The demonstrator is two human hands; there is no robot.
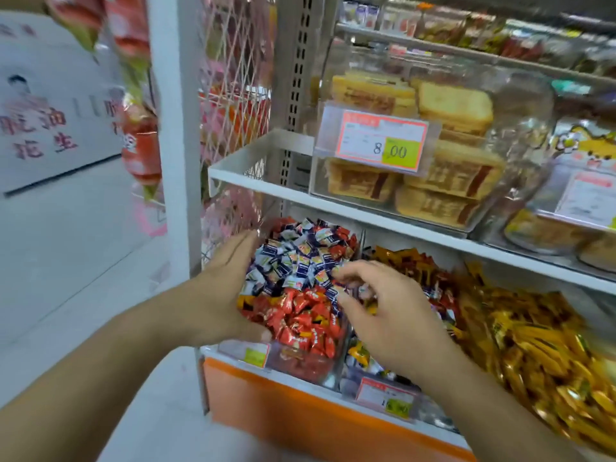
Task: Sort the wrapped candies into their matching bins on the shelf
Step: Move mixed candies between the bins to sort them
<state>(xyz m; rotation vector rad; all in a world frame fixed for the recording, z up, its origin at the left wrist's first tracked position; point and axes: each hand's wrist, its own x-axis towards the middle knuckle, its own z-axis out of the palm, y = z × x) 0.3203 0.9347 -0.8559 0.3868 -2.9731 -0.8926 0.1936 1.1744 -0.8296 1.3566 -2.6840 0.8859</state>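
Fingers [346,271] of the right hand [390,315] curl over blue-and-white wrapped candies [293,258], grasp unclear; the left hand [226,288], fingers straight, steadies the clear plastic bin [300,365].

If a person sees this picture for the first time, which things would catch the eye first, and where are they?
Probably the clear plastic bin at lower centre, heaped with red wrapped candies in front and blue-and-white wrapped candies behind. The left hand rests open against its left side, and the right hand reaches over it with fingers curled. Above right, a price tag reading 8.00 hangs on a clear box of yellow cake slices.
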